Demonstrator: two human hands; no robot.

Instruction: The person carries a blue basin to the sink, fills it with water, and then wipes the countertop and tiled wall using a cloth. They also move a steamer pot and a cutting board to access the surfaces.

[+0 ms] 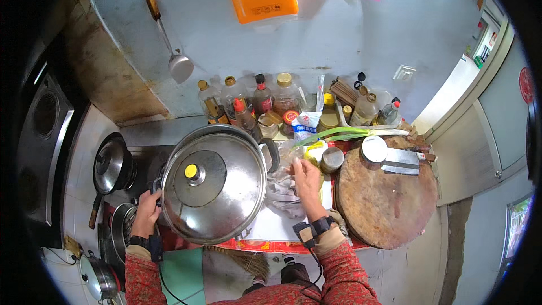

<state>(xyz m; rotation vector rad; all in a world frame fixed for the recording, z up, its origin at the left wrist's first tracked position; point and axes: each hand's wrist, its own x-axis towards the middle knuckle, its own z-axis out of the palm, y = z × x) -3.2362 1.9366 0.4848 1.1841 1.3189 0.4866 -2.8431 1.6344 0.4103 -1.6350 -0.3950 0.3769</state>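
Observation:
A large steel wok or pot (254,135) stands before me, its domed metal lid (241,186) with a yellow-topped knob resting over it, a little off to the near side. At the left, my left hand (147,209) grips the pot's side handle. My right hand (305,178) is raised to the right of the pot, near the other black handle (272,155) but apart from it; whether its fingers hold anything is unclear. Beneath that hand lies a crumpled grey cloth (283,192). Green onions (351,133) lie behind it, across a white seasoning bag (305,126) and jars.
A thick round wooden chopping board (385,207) holds a cleaver (402,161) and a small white bowl (374,149). Bottles and jars, one a brown-lidded glass bottle (234,93), line the wall. A lidded black pan (111,165) sits at the left; a spatula (180,67) hangs above.

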